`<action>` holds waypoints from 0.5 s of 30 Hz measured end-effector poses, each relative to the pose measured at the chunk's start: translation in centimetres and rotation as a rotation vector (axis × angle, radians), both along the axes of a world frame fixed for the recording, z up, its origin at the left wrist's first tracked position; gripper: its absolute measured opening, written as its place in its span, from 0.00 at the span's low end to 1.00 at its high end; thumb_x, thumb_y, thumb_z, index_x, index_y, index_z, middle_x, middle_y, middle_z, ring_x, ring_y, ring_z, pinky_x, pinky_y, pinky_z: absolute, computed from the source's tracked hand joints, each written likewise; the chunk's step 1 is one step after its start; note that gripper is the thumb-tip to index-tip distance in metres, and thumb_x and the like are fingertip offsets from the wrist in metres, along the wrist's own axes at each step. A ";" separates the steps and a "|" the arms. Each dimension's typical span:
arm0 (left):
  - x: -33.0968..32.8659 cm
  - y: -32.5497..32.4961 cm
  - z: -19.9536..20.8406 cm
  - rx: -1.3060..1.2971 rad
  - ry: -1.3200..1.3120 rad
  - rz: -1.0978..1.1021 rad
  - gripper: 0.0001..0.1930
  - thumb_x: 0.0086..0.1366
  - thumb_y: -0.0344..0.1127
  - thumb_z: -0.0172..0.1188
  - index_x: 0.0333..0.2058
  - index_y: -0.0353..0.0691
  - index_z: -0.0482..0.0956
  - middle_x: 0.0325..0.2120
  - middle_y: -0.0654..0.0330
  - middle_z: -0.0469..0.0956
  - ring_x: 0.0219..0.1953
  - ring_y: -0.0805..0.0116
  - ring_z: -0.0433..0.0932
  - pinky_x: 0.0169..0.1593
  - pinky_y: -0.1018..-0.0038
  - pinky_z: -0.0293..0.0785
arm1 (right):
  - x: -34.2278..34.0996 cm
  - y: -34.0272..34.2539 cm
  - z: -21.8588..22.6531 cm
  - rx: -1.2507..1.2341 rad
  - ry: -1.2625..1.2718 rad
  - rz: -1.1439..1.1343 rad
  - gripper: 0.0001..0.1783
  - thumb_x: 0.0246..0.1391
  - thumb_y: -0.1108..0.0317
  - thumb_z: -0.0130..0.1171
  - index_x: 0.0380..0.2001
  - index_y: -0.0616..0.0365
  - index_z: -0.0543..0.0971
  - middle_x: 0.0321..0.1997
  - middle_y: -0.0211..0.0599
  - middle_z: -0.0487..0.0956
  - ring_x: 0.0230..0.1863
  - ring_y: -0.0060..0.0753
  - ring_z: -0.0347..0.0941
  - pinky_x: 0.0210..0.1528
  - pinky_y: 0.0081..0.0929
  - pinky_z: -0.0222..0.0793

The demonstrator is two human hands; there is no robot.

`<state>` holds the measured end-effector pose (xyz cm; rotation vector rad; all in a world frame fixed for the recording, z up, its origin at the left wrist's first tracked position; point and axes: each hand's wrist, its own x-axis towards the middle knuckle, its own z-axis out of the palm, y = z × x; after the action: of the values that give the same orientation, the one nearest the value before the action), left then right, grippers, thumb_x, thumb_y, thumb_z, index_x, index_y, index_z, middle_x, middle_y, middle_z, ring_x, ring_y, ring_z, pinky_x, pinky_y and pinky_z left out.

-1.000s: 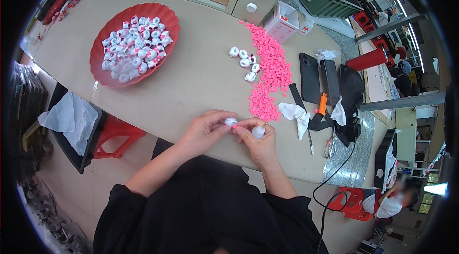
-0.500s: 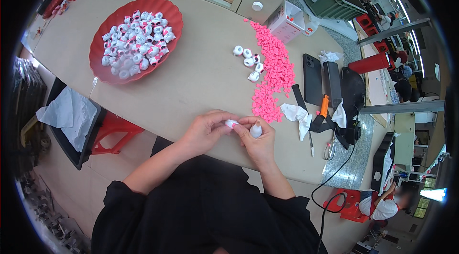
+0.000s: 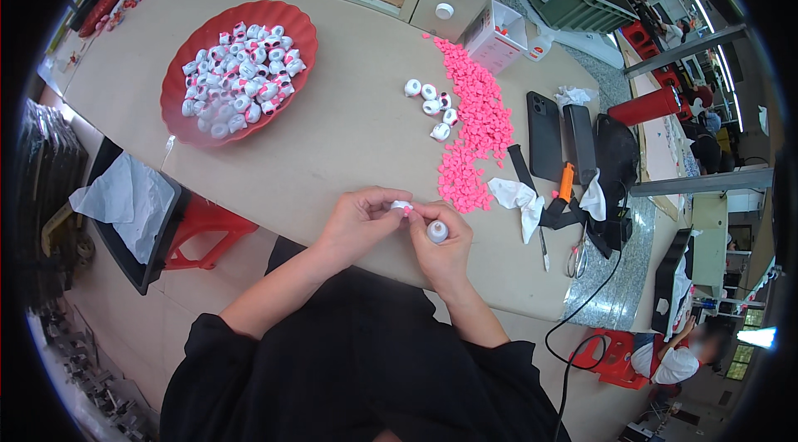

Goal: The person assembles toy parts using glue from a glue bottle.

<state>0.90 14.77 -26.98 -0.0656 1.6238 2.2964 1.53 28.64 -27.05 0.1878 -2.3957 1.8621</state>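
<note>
Between the fingertips of my left hand [image 3: 363, 222] is a small white figurine head [image 3: 401, 206] with a bit of pink on it. My right hand [image 3: 445, 246] is closed around a small white squeeze bottle [image 3: 436, 232], and its thumb and forefinger touch the figurine head from the right. Several more white figurine heads [image 3: 431, 108] stand on the table beyond my hands, beside a long pile of small pink pieces [image 3: 478, 113]. A red scalloped bowl [image 3: 304, 34] at the far left holds a heap of the same white-and-pink heads.
Right of the pink pile lie a black phone [image 3: 544, 138], crumpled tissue [image 3: 522, 202], an orange-handled tool [image 3: 567, 182] and scissors [image 3: 576, 259]. A white box [image 3: 496, 39] stands behind. A black tray [image 3: 162, 234] on a red stool [image 3: 208, 234] adjoins the table's left edge. A co-worker [image 3: 677, 355] sits at right.
The bottle in my right hand has tilted and shifted slightly left. My left fingers have turned the figurine head a little. The view has moved slightly.
</note>
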 end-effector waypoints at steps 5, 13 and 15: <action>-0.2 0.1 0.2 0.020 -0.049 0.007 0.11 0.55 0.23 0.50 0.39 0.30 0.72 0.32 0.58 0.74 0.34 0.76 0.73 0.40 0.82 0.71 | 0.0 -0.5 0.0 0.061 0.174 -0.039 0.06 0.36 0.82 0.55 0.23 0.64 0.72 0.22 0.37 0.71 0.24 0.28 0.68 0.27 0.21 0.63; -0.3 0.2 0.1 0.012 -0.048 0.010 0.11 0.56 0.23 0.50 0.40 0.30 0.72 0.29 0.59 0.73 0.31 0.75 0.72 0.38 0.80 0.70 | -0.1 -0.6 -0.2 0.075 0.203 -0.041 0.07 0.36 0.82 0.54 0.23 0.64 0.71 0.21 0.38 0.71 0.23 0.28 0.67 0.26 0.21 0.63; -0.3 0.2 0.1 0.007 -0.044 0.005 0.11 0.56 0.23 0.50 0.40 0.30 0.71 0.29 0.59 0.73 0.31 0.75 0.72 0.38 0.80 0.70 | -0.2 -0.5 -0.3 0.075 0.194 -0.038 0.07 0.36 0.82 0.54 0.23 0.64 0.71 0.21 0.38 0.70 0.23 0.28 0.67 0.26 0.21 0.63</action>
<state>0.56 14.97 -26.93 -0.1177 1.5958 2.2879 1.34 28.15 -27.36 0.3112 -2.3212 1.6559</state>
